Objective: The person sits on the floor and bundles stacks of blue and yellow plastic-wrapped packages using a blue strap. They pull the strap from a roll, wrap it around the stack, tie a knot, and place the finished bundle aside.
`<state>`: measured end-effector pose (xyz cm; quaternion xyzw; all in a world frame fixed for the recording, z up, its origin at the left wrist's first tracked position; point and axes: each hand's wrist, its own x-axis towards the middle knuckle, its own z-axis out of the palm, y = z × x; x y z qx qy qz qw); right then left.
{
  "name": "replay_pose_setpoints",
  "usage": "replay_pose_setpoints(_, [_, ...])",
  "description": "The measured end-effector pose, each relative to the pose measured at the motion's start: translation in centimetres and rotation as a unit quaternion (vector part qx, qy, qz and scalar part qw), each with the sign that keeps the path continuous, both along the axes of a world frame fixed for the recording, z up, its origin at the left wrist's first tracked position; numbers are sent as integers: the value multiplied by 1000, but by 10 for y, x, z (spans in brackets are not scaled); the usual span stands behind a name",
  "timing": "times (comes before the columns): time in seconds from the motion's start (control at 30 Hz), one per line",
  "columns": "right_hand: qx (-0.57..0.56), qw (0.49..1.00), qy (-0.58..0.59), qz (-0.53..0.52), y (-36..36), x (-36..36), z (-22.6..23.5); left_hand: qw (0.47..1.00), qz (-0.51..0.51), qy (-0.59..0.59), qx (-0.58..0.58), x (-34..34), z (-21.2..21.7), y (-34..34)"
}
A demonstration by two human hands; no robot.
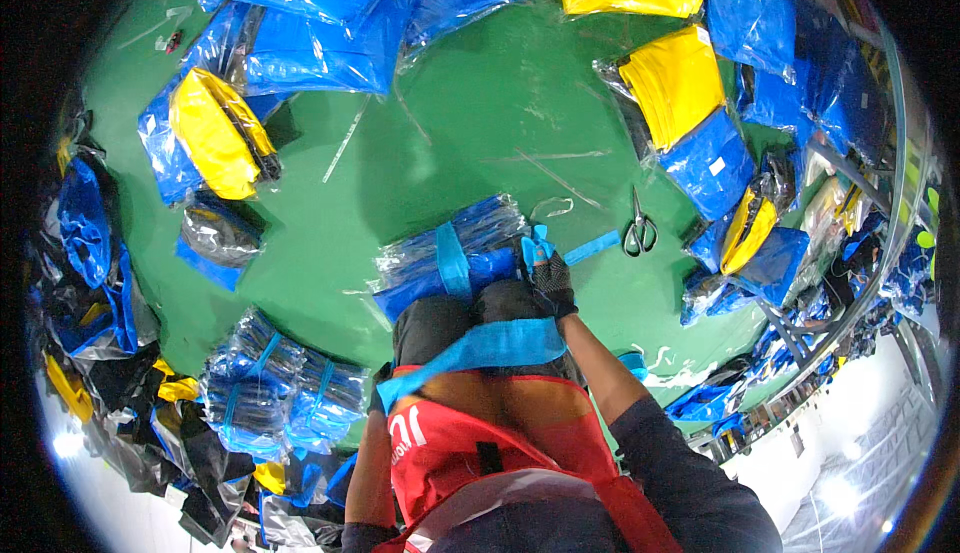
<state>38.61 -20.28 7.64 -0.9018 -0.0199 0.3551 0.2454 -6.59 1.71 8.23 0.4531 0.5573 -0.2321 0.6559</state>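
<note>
Red vest (470, 448) and dark sleeves filled the lower edge of the view, the person bent over a green floor (480, 123). Near the middle of the floor lay a bundle (450, 253) of blue goods in clear plastic sleeves, already ringed by one band of light blue strap (452, 258). The right hand (550, 278), in a dark glove, sat at the bundle's right end with its fingers curled tight around a short loop of that same strap, while a second length ran back across the person's knees (480, 348). The left hand could not be made out; only the forearm (368, 468) showed at the lower edge, so its grip cannot be told. A pair of scissors (640, 228) lay on the floor just to the right of the gloved hand, blades shut, apart from the bundle. Two more banded bundles (280, 388) rested toward the floor's lower left edge, and loose packets of yellow (675, 83) and blue (310, 23) ringed the far edge. To do the binding well, it seemed best to keep the strap flat and untwisted, pull it snug against the sleeves without crushing them, hold the tension with the gloved fingers while the knot was set, and keep the band square across the bundle so that nothing slid out.
</note>
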Motion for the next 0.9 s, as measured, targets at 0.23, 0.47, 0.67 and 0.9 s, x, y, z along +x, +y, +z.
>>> replay_pose_setpoints(0.23, [7, 993, 80, -82, 19, 5, 121, 853, -452, 243, 97, 122, 125, 43])
replay_pose_setpoints(0.47, [290, 948, 122, 54, 136, 40, 117, 659, -547, -182, 484, 309, 135, 74])
replay_pose_setpoints(0.67, [351, 823, 327, 304, 220, 44, 122, 795, -435, -252, 341, 338, 84, 53])
replay_pose_setpoints(0.9, [314, 842, 277, 340, 218, 108, 1, 972, 18, -234, -8, 320, 18, 46])
